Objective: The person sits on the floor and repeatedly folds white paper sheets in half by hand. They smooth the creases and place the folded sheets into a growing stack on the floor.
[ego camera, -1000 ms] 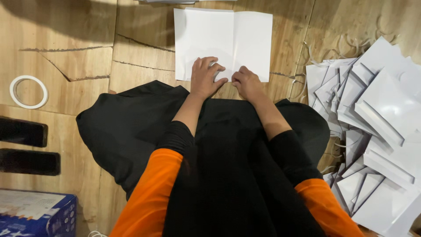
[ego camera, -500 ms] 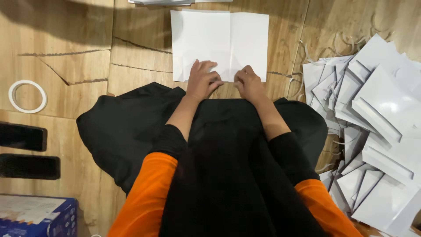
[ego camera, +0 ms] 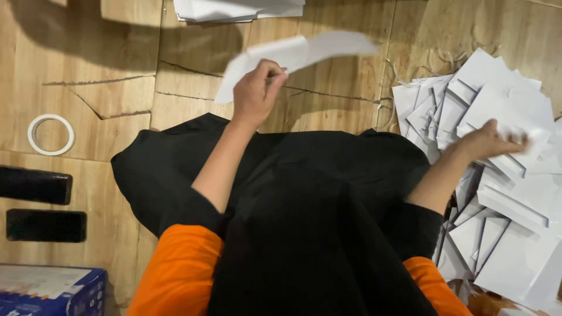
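Observation:
My left hand [ego camera: 256, 92] is raised above the wooden floor [ego camera: 105, 64] and grips a folded white paper sheet [ego camera: 304, 55], which is lifted and blurred with motion. My right hand [ego camera: 489, 141] reaches out to the right onto a heap of white folded paper pieces [ego camera: 503, 193]; its fingers rest on one piece at the top of the heap. Whether it grips that piece is hard to tell through the blur. Black cloth [ego camera: 304, 193] covers my lap, and orange sleeves show below it.
A stack of white sheets [ego camera: 240, 9] lies at the top edge. A roll of white tape [ego camera: 51, 134] sits on the floor at left, with two dark flat objects [ego camera: 35, 186] below it. A blue box [ego camera: 52, 291] is at the bottom left corner.
The white sheet that lay flat under both hands has been lifted by my left hand. My right hand has left it and swung right onto the paper heap.

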